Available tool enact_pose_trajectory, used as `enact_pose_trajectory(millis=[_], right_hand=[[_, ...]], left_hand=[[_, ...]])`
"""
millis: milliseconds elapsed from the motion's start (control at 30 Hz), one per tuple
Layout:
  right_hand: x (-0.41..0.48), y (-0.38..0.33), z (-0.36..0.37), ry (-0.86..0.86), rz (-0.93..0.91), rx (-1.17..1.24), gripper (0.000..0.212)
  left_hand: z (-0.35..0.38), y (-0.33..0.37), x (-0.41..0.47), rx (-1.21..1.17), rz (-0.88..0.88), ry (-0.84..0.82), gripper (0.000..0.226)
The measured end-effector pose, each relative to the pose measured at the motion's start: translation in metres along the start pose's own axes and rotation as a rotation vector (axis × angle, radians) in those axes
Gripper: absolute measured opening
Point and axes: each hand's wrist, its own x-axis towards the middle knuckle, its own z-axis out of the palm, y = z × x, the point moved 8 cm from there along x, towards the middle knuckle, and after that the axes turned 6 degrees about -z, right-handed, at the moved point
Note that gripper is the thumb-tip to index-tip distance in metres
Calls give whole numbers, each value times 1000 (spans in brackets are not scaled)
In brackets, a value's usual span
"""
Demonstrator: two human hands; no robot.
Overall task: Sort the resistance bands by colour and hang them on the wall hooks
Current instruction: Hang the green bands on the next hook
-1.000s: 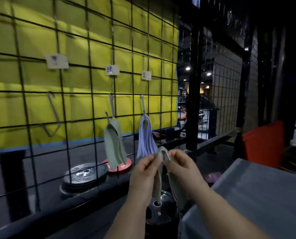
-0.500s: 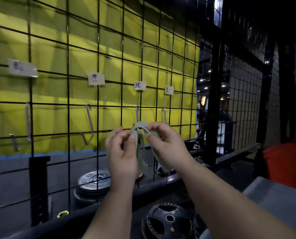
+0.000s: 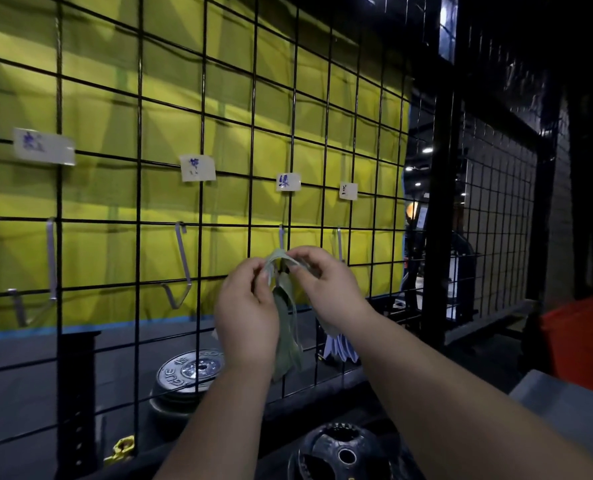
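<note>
A pale green resistance band (image 3: 278,257) is stretched between both hands just in front of the third hook (image 3: 281,233) on the black wire grid (image 3: 205,140). My left hand (image 3: 248,317) pinches its left side and my right hand (image 3: 322,289) pinches its right side. More green bands (image 3: 288,344) hang below that hook, partly hidden by my hands. Lavender bands (image 3: 340,348) hang under the fourth hook (image 3: 339,242). Two hooks further left (image 3: 181,268) (image 3: 51,258) carry nothing. Paper labels (image 3: 288,182) sit above each hook.
A silver weight plate (image 3: 191,370) lies behind the grid and a black one (image 3: 340,452) in front at the bottom. A grey surface (image 3: 572,410) is at lower right, with an orange-red box (image 3: 586,337) beyond it. A black post (image 3: 437,202) stands right of the grid.
Both hands have lifted the green band from waist height up to the third hook. My view has swung left, bringing two more hooks into sight.
</note>
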Motion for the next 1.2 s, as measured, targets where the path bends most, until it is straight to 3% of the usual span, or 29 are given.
enact_pose_trajectory(millis=[200, 667, 833, 1000, 1133, 1200], right_hand=[[-5, 21, 6, -11, 49, 73, 14], [-8, 30, 2, -5, 80, 45, 11], [-24, 45, 3, -15, 138, 105, 13], [-30, 49, 9, -29, 218, 264, 14], [-30, 52, 17, -80, 288, 514, 14], [-30, 54, 19, -60, 315, 635, 29]], left_hand=[[6, -1, -7, 75, 3, -68, 28], [9, 9, -8, 281, 31, -112, 28], [17, -8, -20, 310, -95, -218, 21], [20, -17, -28, 70, -232, -258, 11], [19, -10, -26, -33, -223, -293, 14], [19, -8, -27, -78, -235, -328, 12]])
